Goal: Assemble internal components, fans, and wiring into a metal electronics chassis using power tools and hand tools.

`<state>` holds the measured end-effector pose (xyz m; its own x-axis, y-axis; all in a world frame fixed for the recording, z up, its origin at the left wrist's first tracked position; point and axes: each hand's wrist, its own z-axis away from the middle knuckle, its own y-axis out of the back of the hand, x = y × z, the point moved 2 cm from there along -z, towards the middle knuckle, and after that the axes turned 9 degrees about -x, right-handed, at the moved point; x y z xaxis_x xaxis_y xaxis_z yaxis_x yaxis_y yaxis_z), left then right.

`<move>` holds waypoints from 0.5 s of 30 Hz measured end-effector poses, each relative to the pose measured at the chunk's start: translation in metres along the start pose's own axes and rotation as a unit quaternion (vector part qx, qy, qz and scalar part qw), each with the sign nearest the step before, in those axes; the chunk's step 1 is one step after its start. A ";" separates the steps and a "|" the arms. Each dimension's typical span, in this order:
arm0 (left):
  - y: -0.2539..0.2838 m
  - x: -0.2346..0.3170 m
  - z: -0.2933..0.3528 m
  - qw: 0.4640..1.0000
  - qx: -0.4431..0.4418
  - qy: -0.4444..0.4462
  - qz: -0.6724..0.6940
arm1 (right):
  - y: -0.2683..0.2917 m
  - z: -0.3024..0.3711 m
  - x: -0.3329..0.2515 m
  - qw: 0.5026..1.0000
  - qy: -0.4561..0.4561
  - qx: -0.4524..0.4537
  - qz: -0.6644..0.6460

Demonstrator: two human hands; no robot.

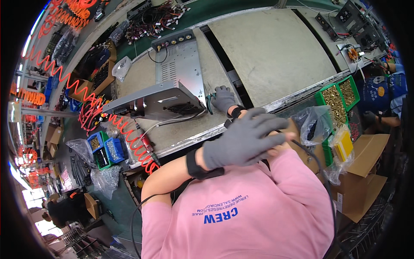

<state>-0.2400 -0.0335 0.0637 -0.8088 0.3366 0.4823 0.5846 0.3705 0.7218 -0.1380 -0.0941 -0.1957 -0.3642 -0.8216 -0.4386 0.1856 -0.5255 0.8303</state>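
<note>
My right hand [224, 100], in a grey glove with bare fingertips, rests at the bench with its fingers curled beside a dark teal-handled hand tool [210, 104]. The tool's kind is not clear, and it seems to be in the grip. My left hand [243, 137], gloved the same way, crosses over my right forearm with its fingers stretched out. Left of the hands stands a grey metal enclosure panel [148, 101] with a dark fan and a cable. Behind it lies a perforated metal chassis [179, 60] with several round brass-coloured fittings on its end plate.
A red air screwdriver [145, 140] hangs on an orange coiled hose at left, near blue and green parts bins [113, 149]. To the right are green trays of brass hardware [332, 103], a yellow packet [343, 144] and a cardboard box [362, 181]. Another person works at far right.
</note>
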 end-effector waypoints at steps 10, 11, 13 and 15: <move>-0.049 -0.071 0.032 0.944 0.154 0.285 0.055 | 0.040 0.006 0.027 0.936 0.078 0.140 -0.313; -0.056 -0.078 0.046 0.945 0.154 0.282 0.053 | 0.050 0.006 0.034 0.936 0.080 0.143 -0.313; -0.068 -0.087 0.070 0.863 0.162 0.460 0.133 | 0.072 0.000 0.050 0.865 0.065 0.188 -0.461; -0.081 -0.086 0.073 0.829 0.121 0.503 0.213 | 0.087 -0.004 0.056 0.851 0.031 0.198 -0.486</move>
<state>-0.2135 -0.0293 -0.0723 -0.0985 -0.3659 0.9254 0.7280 0.6075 0.3177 -0.1391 -0.1866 -0.1497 -0.1189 -0.0583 -0.9912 -0.5016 -0.8580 0.1107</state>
